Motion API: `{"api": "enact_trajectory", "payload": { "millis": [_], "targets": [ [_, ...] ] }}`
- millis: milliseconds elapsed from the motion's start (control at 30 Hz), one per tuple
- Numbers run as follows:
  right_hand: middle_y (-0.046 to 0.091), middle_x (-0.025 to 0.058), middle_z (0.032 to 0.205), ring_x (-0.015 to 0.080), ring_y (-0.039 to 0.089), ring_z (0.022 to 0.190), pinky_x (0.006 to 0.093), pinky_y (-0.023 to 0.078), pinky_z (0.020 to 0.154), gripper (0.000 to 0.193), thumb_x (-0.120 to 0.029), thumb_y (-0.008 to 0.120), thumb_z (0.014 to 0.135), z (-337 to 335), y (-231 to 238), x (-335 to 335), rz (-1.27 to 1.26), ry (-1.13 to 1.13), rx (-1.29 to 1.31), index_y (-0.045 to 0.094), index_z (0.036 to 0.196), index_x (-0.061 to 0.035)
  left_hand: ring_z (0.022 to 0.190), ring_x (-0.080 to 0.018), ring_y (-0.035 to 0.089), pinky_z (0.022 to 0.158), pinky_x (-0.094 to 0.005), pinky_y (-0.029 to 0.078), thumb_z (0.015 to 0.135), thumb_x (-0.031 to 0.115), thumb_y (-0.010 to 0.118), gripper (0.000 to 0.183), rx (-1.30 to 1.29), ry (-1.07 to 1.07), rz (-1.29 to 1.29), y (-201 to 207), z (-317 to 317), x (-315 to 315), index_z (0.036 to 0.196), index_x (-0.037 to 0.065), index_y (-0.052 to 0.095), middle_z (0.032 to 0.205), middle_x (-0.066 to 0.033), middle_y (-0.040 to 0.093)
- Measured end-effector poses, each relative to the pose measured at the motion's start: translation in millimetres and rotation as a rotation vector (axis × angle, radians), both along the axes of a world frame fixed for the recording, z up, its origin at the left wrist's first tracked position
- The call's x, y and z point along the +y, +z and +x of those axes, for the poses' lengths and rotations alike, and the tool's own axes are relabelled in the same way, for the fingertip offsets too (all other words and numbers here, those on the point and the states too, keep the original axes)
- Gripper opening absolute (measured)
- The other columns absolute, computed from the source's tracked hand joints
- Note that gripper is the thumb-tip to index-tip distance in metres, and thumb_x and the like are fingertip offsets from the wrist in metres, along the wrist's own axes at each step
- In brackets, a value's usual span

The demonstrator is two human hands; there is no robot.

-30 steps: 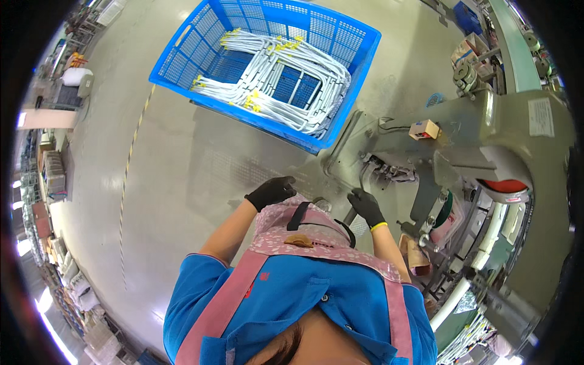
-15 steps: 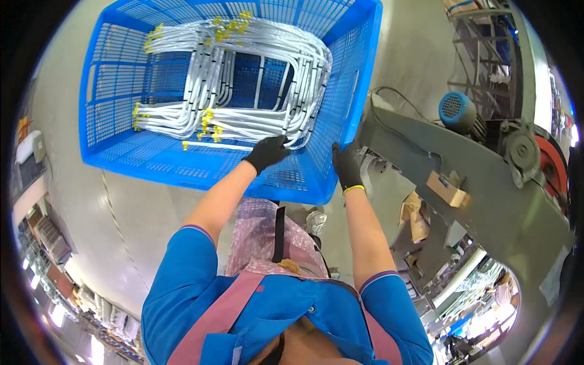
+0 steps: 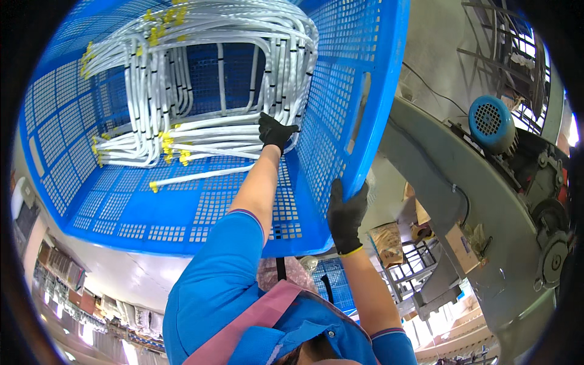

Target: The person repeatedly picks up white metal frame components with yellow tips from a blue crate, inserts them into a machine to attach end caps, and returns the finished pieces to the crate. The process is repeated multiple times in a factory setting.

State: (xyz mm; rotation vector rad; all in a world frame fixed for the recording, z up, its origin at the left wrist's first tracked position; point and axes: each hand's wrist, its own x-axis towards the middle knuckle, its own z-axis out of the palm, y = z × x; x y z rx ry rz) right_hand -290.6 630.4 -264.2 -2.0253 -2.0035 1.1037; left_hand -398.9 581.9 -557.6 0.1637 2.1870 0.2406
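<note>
A large blue mesh crate holds a stack of white bent tubes with yellow end caps and black bands. My left hand, in a black glove, reaches in over the near right corner of the stack. Its fingers curl against a white tube there, though the fingertips are partly hidden. One tube lies apart on the near side, its far end passing behind my left forearm. My right hand, in a black glove with a yellow cuff, grips the crate's near right rim, thumb and fingers on either side.
To the right stands a grey-green machine body with a blue motor and a cable. A small cardboard box rests on it. Brown paper packaging lies below the machine. A metal rack is at the far right.
I have leaned closer over the crate, which now fills more of the view. My left hand has moved further in over the tubes. The right hand stays at the rim, now wrapped around it.
</note>
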Motion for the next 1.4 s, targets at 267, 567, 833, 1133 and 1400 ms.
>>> {"api": "enact_trajectory", "payload": {
  "millis": [267, 567, 833, 1133, 1400],
  "targets": [
    [0.063, 0.0220, 0.089, 0.0354, 0.063, 0.078, 0.0420, 0.049, 0.069, 0.045, -0.030, 0.066, 0.084, 5, 1, -2, -0.106, -0.029, -0.058, 0.051, 0.109, 0.0035, 0.103, -0.0333, 0.053, 0.085, -0.0455, 0.044, 0.065, 0.032, 0.072, 0.054, 0.369, -0.118, 0.130, -19, 33, 35, 0.109, 0.008, 0.051, 0.104, -0.0149, 0.054],
    [0.062, 0.0209, 0.092, 0.0328, 0.062, 0.080, 0.0404, 0.048, 0.072, 0.042, -0.026, 0.066, 0.084, 5, 4, -1, -0.089, 0.041, -0.050, 0.049, 0.108, 0.0040, 0.107, -0.0364, 0.051, 0.089, -0.0457, 0.043, 0.066, 0.023, 0.070, 0.050, 0.391, -0.018, 0.294, -41, 25, 34, 0.111, 0.004, 0.055, 0.111, -0.0196, 0.055],
    [0.060, 0.0204, 0.091, 0.0314, 0.059, 0.079, 0.0408, 0.047, 0.071, 0.045, -0.027, 0.065, 0.085, 6, -1, -3, -0.052, 0.044, -0.037, 0.046, 0.110, 0.0056, 0.089, -0.0400, 0.062, 0.077, -0.0452, 0.050, 0.067, 0.021, 0.071, 0.057, 0.145, 0.037, 0.514, 37, 9, 5, 0.116, 0.002, 0.050, 0.096, -0.0218, 0.064],
    [0.061, 0.0256, 0.093, 0.0412, 0.061, 0.080, 0.0487, 0.048, 0.069, 0.043, -0.027, 0.059, 0.087, 10, -15, -4, 0.199, 0.228, -0.011, 0.046, 0.116, 0.0015, 0.065, -0.0121, 0.057, 0.055, -0.0244, 0.047, 0.081, 0.016, 0.066, 0.045, -0.613, 0.488, 1.041, 342, -162, -56, 0.119, -0.001, 0.048, 0.077, -0.0027, 0.056],
    [0.062, 0.0232, 0.104, 0.0391, 0.063, 0.087, 0.0480, 0.050, 0.074, 0.065, -0.041, 0.056, 0.085, 16, -46, -2, 0.213, 0.194, -0.132, 0.039, 0.131, 0.0016, 0.045, -0.0082, 0.040, 0.042, -0.0216, 0.037, 0.074, 0.007, 0.061, 0.085, -0.946, 0.653, 1.569, 547, -166, -131, 0.143, -0.003, 0.014, 0.064, -0.0023, 0.040]
  ]
}}
